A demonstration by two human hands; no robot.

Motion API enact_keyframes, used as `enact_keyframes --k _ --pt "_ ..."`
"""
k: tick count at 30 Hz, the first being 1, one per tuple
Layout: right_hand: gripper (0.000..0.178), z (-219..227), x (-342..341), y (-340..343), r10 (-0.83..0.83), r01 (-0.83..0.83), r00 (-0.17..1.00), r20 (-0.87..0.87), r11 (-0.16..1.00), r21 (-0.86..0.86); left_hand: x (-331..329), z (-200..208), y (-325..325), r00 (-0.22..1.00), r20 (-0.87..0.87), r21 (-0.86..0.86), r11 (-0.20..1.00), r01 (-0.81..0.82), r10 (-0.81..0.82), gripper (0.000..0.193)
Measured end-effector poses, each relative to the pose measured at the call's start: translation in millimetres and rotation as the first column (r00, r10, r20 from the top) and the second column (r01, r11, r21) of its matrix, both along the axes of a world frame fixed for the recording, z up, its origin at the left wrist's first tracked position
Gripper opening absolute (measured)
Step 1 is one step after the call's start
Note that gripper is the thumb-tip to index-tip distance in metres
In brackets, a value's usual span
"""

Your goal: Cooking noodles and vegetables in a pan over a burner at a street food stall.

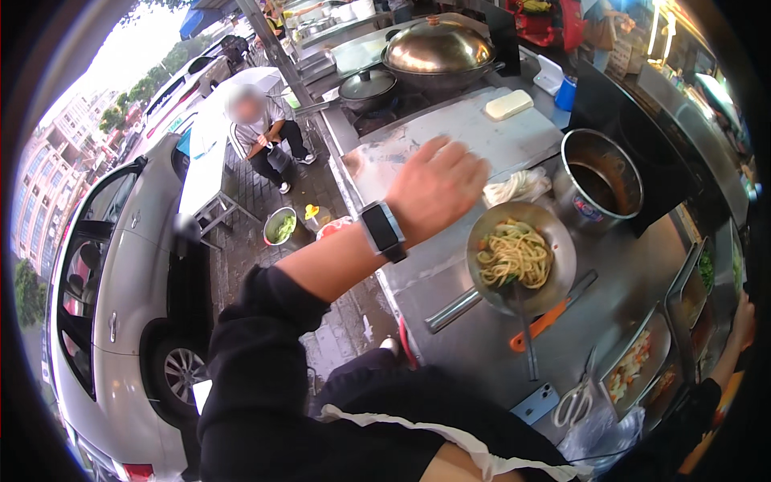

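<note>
Raised over the steel worktop, my left hand (440, 189) shows its back, the fingers loosely bent and nothing visible in them. A black smartwatch (383, 230) sits on that wrist. To the right of this hand is a metal pan (564, 254) of cooked noodles (516, 255), its handle toward me. A long thin utensil (528, 341) leans out of the noodles over the pan's near rim. My right hand (745, 321) reaches to the far right edge, beside the ingredient trays; its fingers are too small and dark to make out.
An orange-handled tool (546, 323), scissors (574, 406) and a phone (536, 403) lie near me. Trays of chopped food (634, 365) line the right. Behind the pan stand a deep pot (569, 199) and a lidded wok (438, 52). A seated person (259, 128) and a car (120, 297) are leftward.
</note>
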State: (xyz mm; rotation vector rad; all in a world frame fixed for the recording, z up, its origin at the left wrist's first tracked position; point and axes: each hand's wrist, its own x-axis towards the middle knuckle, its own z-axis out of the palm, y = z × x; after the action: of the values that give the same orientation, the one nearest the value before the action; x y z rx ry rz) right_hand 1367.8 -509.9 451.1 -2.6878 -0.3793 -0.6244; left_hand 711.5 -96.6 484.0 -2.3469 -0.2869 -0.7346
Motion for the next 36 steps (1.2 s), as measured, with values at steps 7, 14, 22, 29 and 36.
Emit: enact_keyframes --k 7,14,22,29,36 --pt "0.031 -2 -162 84 0.717 -0.584 0.689 -0.102 0.633 0.508 5 -16 9 0.996 -0.082 -0.053 0.998 0.029 -0.034 0.01" --pt "0.016 4 -414 203 0.806 -0.748 0.592 0.016 0.542 0.382 17 -46 25 0.997 -0.044 -0.233 0.971 0.051 -0.063 0.009" --pt "0.02 -25 -478 279 0.799 -0.785 0.579 0.164 0.491 0.378 6 -78 45 0.904 0.416 -0.244 -0.945 0.217 0.1 0.064" --pt "0.03 -35 -474 287 0.891 -0.88 0.453 -0.009 0.449 0.158 26 -106 41 0.75 0.557 -0.191 -0.823 0.535 0.358 0.056" --pt "0.092 -115 -495 75 0.622 -0.082 -0.053 -0.781 0.777 0.624 11 -141 90 0.736 0.402 -0.321 -0.669 0.67 0.545 0.052"
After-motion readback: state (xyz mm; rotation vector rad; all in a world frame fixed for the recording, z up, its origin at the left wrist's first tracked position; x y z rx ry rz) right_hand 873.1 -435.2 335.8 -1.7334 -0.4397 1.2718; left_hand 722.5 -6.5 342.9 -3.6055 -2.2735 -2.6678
